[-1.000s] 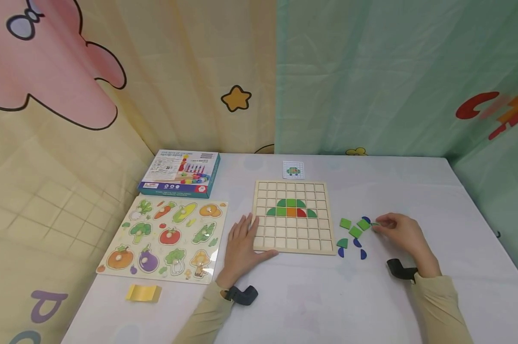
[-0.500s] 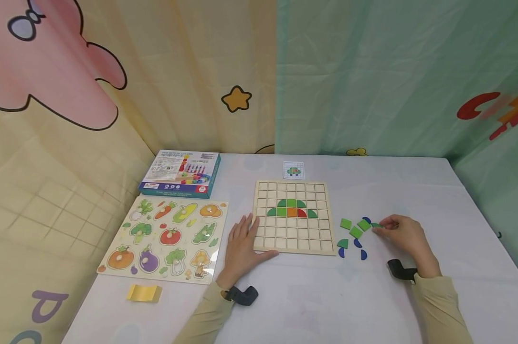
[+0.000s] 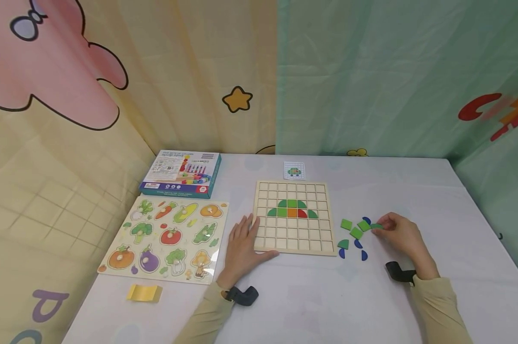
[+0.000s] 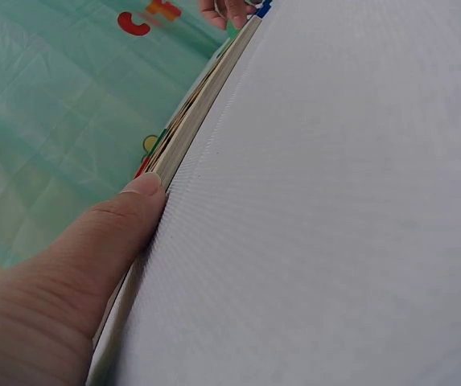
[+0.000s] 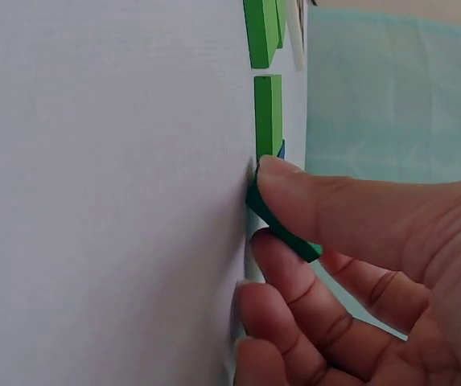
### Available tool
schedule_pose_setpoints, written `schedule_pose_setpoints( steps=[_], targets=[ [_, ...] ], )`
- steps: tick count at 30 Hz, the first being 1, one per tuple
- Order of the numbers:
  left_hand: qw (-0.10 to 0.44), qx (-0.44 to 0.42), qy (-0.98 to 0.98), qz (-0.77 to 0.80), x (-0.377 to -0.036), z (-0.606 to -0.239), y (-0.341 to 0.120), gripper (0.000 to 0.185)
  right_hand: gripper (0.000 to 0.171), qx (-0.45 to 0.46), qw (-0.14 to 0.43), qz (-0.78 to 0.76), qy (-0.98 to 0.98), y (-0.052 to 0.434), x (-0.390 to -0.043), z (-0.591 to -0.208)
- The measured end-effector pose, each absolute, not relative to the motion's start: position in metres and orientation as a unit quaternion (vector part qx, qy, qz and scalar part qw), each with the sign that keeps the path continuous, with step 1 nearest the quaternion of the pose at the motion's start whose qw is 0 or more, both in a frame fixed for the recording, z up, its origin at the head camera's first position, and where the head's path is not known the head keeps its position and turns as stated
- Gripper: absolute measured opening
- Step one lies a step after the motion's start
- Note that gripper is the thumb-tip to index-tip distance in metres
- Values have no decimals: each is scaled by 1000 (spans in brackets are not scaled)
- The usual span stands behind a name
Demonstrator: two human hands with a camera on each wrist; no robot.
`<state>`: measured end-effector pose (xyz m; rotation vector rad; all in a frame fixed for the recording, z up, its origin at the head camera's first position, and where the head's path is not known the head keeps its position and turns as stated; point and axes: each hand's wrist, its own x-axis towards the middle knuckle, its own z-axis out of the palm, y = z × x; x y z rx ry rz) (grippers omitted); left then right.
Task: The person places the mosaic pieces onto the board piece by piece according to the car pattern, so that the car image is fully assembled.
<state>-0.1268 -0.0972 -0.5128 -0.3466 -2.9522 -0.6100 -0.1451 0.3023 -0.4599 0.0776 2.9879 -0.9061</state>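
Note:
A wooden grid board lies mid-table with a small green, orange and red figure set in its cells. My left hand rests flat at the board's left edge, the thumb pressed along its side. To the right my right hand pinches a dark green piece between thumb and fingers, the piece just off the cloth. Light green squares, a dark green quarter piece and blue pieces lie loose beside it.
A vegetable peg puzzle lies left of the board, a boxed toy behind it. A small pattern card sits beyond the board. A yellow block lies near the front left. Curtains enclose the white table.
My right hand has closed its pinch on the dark green piece and drawn it slightly off the cloth. The left hand stays put.

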Motion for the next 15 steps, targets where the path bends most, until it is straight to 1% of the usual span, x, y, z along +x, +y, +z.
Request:
schedule_pose_setpoints(
  steps=[7,11,15],
  targets=[
    [50,-114,-973,-196,-127,-513,-97,107,20,21,-17,-308,951,301,-145,-461],
    [57,-116,-971,-199,-127,-512,-97,106,17,18,-45,-317,947,294,-146,-459],
    [58,-117,-972,-196,-126,-511,-97,106,16,-3,-74,-319,945,284,-147,-454]
  ],
)
